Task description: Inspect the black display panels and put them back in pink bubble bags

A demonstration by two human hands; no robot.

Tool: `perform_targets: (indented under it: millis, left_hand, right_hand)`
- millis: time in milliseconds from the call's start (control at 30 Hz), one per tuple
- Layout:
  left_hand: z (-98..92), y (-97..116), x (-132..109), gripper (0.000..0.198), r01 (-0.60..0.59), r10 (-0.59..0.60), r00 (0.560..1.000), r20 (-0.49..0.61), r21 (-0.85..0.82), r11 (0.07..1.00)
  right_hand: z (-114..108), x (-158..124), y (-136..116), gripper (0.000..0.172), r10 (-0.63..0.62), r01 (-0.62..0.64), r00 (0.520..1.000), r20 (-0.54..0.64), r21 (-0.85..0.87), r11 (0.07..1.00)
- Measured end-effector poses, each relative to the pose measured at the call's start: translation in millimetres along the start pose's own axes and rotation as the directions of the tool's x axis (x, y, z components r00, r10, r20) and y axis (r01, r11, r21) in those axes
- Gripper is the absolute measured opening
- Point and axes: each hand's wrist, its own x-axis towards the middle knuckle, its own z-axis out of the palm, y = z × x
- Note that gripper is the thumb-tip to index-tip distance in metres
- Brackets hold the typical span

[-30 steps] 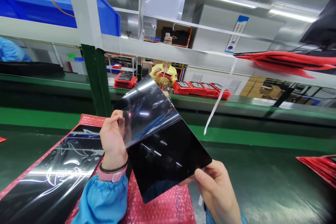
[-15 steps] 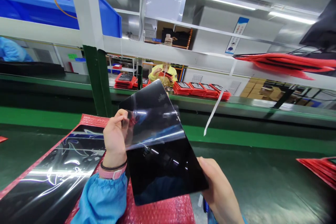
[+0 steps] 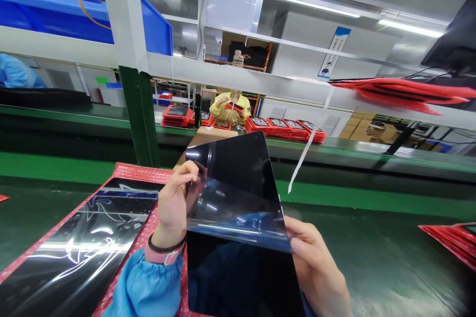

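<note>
A glossy black screen panel is held up in front of me, tilted, with a clear film over its upper part. The film's lower edge crosses the panel as a bright band. My left hand is closed in a pinch at the film's left edge, beside the panel. Gripping the panel's right edge is my right hand, thumb on the front and fingers partly hidden behind. To the left, another shiny black panel covered in wrinkled clear film lies on red bubble wrap.
A green workbench spreads around me, with red sleeves at the right. A cardboard box stands behind the panel. Across the line sits a person in yellow near stacked red packs. A white strip hangs from the rail.
The panel has come lower and turned more upright. My left hand has shifted right and slightly down with the film, and the film's lower edge sits lower in view. The cardboard box now shows.
</note>
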Motion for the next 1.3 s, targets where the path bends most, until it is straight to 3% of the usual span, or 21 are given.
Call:
perform_targets:
  millis: [200, 433, 533, 700, 833, 900, 967, 1033, 1133, 1200, 1300]
  left_hand:
    - [-1.0, -1, -2, 0.016, -0.009, 0.009, 1.0, 0.006, 0.017, 1.0]
    - [2.2, -4, -10, 0.039, 0.067, -0.053, 0.989, 0.139, -0.099, 0.993]
    - [3.2, -2, -12, 0.037, 0.087, -0.069, 0.985, 0.158, -0.108, 0.99]
    - [4.1, 0, -16, 0.034, -0.002, 0.011, 0.989, 0.148, -0.062, 0.998]
    - [1.4, -1, -16, 0.031, -0.077, 0.079, 0.986, 0.145, -0.019, 0.997]
    - [-1.8, -3, -15, 0.029, -0.125, 0.124, 0.98, 0.157, -0.004, 0.992]
    - [-5.8, -4, -13, 0.027, -0.187, 0.18, 0.965, 0.191, 0.019, 0.982]
    - [-9.7, -6, -12, 0.024, -0.254, 0.237, 0.946, 0.222, 0.054, 0.966]
    - [-13.8, -9, -12, 0.023, -0.311, 0.28, 0.929, 0.241, 0.103, 0.945]
    - [-14.9, -11, -13, 0.025, -0.316, 0.279, 0.927, 0.252, 0.119, 0.941]
    - [-15.2, -12, -13, 0.024, -0.338, 0.293, 0.912, 0.287, 0.123, 0.933]
  right_hand:
    - [2, 3, 0, 0.026, -0.05, 0.051, 0.999, 0.021, -0.052, 0.997]
    - [-1, 10, 1, 0.02, -0.061, 0.078, 0.997, 0.055, -0.429, 0.9]
    - [-5, 8, 6, 0.03, -0.025, 0.055, 0.998, 0.059, -0.588, 0.807]
    - [-2, 2, 16, 0.04, -0.111, 0.0, 0.988, -0.106, -0.72, 0.694]
    - [0, 3, 23, 0.076, -0.26, 0.217, 0.964, 0.058, -0.735, 0.643]
    - [0, 4, 25, 0.097, -0.425, 0.383, 0.89, 0.165, -0.776, 0.501]
    - [-1, 6, 26, 0.103, -0.54, 0.519, 0.783, 0.308, -0.802, 0.295]
    - [-2, 6, 26, 0.098, -0.553, 0.578, 0.706, 0.442, -0.811, 0.09]
    - [-2, 8, 25, 0.088, -0.5, 0.561, 0.666, 0.553, -0.814, -0.154]
    - [-2, 10, 24, 0.089, -0.496, 0.558, 0.631, 0.596, -0.793, -0.244]
    - [-2, 13, 24, 0.091, -0.494, 0.578, 0.587, 0.642, -0.759, -0.299]
